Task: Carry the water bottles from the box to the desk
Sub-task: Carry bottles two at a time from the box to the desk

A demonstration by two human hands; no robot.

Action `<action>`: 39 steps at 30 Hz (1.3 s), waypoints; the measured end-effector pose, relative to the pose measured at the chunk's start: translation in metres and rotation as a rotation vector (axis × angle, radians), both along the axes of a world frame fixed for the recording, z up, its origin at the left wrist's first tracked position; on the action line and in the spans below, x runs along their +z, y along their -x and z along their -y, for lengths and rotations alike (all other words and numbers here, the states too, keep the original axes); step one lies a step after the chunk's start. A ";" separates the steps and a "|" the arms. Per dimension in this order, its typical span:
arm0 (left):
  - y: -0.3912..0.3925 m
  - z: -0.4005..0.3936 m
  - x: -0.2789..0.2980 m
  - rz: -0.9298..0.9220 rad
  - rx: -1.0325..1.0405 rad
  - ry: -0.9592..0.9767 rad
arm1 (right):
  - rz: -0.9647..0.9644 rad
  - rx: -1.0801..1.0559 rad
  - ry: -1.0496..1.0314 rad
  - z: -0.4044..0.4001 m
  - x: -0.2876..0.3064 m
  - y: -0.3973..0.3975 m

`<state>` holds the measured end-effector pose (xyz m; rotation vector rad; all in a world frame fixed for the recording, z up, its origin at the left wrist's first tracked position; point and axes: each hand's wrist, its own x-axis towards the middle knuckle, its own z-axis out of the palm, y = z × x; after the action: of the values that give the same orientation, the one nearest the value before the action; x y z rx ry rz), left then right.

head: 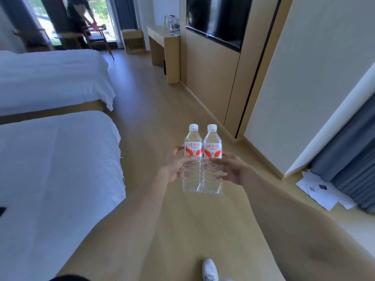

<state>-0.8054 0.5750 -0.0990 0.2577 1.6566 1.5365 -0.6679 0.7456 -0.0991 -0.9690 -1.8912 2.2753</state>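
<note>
Two clear water bottles with white caps and red-and-white labels stand upright side by side in front of me, above the wooden floor. My left hand (174,167) grips the left bottle (192,151) at its middle. My right hand (229,169) grips the right bottle (212,153) the same way. The bottles touch each other. The light wooden desk (162,35) stands far ahead against the right wall, with a kettle and glassware on it. No box is in view.
Two white beds (52,82) fill the left side. A wooden floor aisle (154,102) runs ahead to the desk. A dark TV (217,17) hangs on the right wall panel. Papers (322,191) lie on the floor at right. A person bends over a chair (97,35) by the window.
</note>
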 end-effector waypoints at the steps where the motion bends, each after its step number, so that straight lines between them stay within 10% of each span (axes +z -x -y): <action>1: 0.012 -0.011 0.003 -0.007 0.033 0.001 | 0.003 0.029 0.006 -0.016 0.001 0.017; 17: 0.171 -0.094 -0.016 0.095 0.327 0.020 | 0.114 0.292 0.053 -0.125 -0.021 0.235; 39: 0.588 -0.155 -0.025 0.126 0.306 -0.036 | 0.122 0.327 0.057 -0.188 -0.026 0.647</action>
<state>-1.3937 0.7298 -0.1243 -0.0782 1.6241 1.7705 -1.3148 0.9331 -0.1249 -0.8787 -2.1909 2.5077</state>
